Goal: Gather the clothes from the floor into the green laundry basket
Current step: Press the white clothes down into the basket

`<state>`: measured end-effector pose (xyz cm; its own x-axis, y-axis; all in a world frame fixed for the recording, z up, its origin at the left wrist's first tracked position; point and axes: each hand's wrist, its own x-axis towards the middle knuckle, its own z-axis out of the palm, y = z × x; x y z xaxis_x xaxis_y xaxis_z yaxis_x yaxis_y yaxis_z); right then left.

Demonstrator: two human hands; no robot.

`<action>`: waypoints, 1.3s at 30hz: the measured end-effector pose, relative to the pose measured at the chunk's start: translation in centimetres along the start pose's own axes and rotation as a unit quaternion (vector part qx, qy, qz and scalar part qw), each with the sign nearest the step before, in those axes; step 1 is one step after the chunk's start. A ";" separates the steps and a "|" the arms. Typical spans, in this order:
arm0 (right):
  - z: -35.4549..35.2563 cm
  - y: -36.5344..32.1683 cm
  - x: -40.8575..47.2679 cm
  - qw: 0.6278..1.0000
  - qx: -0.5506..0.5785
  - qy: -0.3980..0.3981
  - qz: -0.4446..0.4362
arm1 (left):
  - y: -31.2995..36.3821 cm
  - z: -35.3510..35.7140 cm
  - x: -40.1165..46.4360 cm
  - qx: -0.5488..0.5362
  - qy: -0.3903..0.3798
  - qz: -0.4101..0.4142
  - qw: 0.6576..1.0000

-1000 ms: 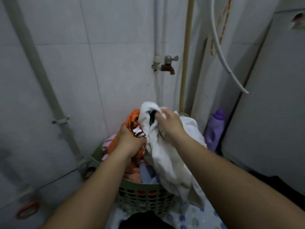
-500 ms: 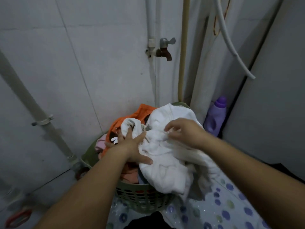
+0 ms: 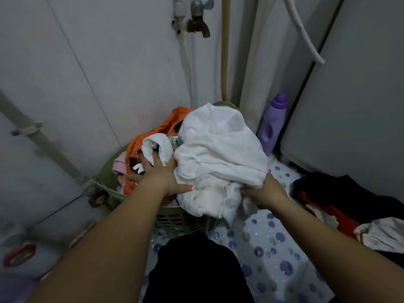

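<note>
Head view: the green laundry basket (image 3: 175,221) stands in the tiled corner under the tap (image 3: 197,20), heaped above its rim. A bulky white garment (image 3: 218,156) sits on top and spills over the near right side, its lower folds hanging outside the basket wall toward the dotted floor mat (image 3: 269,248). Under it lie an orange garment (image 3: 153,136) and a pink piece (image 3: 120,161), both inside the basket.

The main risk, as I judge it, is that the white garment slides off: much of its bulk overhangs the rim, so if the pressing lets up before it is tucked in, its own weight may drag it back onto the floor. Pushing hard on one side could also tip the light basket or squeeze the orange piece out at the back.

The left hand (image 3: 159,171) lies flat on the pile with fingers spread, pressing down where white meets orange; it grips nothing. The right hand (image 3: 264,191) reaches in low at the overhanging edge, fingers hidden in the folds, apparently gathering the cloth; I cannot tell if they are pinching it. Both forearms stretch forward and down.

More clothes (image 3: 341,200), dark, red and white, lie on the floor at the right beside the washing machine (image 3: 349,106), near a purple bottle (image 3: 272,125).
</note>
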<state>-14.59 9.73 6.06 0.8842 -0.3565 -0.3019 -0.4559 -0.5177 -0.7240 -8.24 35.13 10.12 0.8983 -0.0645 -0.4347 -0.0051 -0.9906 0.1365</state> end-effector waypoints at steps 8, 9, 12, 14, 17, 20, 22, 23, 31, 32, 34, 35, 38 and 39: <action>-3.6 -5.3 -0.2 0.960 0.169 0.207 -0.081 | -0.1 -1.1 -0.5 -0.032 0.030 0.025 0.999; -3.8 -6.8 -0.4 0.956 0.160 0.213 -0.120 | -0.1 -1.4 -0.4 -0.045 0.045 0.025 0.998; -2.7 -11.2 -1.2 0.940 0.082 0.198 -0.265 | 0.2 -3.0 -0.7 -0.133 0.108 0.014 0.985; -0.7 -12.7 -1.5 0.928 -0.005 0.127 -0.350 | 0.2 -4.2 -1.0 -0.183 0.157 -0.008 0.970; 2.5 -12.7 -2.3 0.903 -0.166 -0.043 -0.395 | -0.5 -6.0 -1.2 -0.275 0.284 -0.029 0.918; 4.3 -11.3 -2.1 0.854 -0.273 -0.152 -0.417 | -0.1 -7.4 -1.9 -0.321 0.346 0.068 0.879; 4.3 -11.1 -1.6 0.846 -0.280 -0.181 -0.417 | 0.9 -7.8 -2.3 -0.285 0.307 0.208 0.884; 4.0 -11.2 -1.4 0.850 -0.270 -0.190 -0.411 | 1.3 -7.6 -2.5 -0.236 0.249 0.263 0.901; -1.6 -11.0 -0.8 0.824 -0.358 -0.127 -0.421 | 0.0 -3.9 -0.2 0.098 -0.020 0.142 0.985; -2.1 -10.3 -1.0 0.800 -0.420 -0.099 -0.417 | 0.0 -3.7 0.0 0.114 -0.009 0.129 0.985; -2.1 -8.9 -0.8 0.776 -0.513 -0.130 -0.343 | 0.0 -3.4 0.5 0.150 0.012 0.109 0.983; -1.8 -8.5 -0.5 0.781 -0.524 -0.165 -0.296 | 0.0 -3.3 0.8 0.167 0.017 0.101 0.981; -0.1 -9.0 2.0 0.798 -0.506 -0.210 -0.252 | -0.1 -3.2 1.7 0.183 0.018 0.080 0.980; 0.5 -9.8 3.0 0.791 -0.509 -0.221 -0.256 | -0.3 -3.3 2.1 0.180 0.014 0.071 0.981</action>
<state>-7.41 14.08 11.94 0.8258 0.2937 -0.4814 0.3275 -0.9447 -0.0146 -4.90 35.68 12.12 0.8888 -0.2059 -0.4095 -0.2808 -0.9507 -0.1315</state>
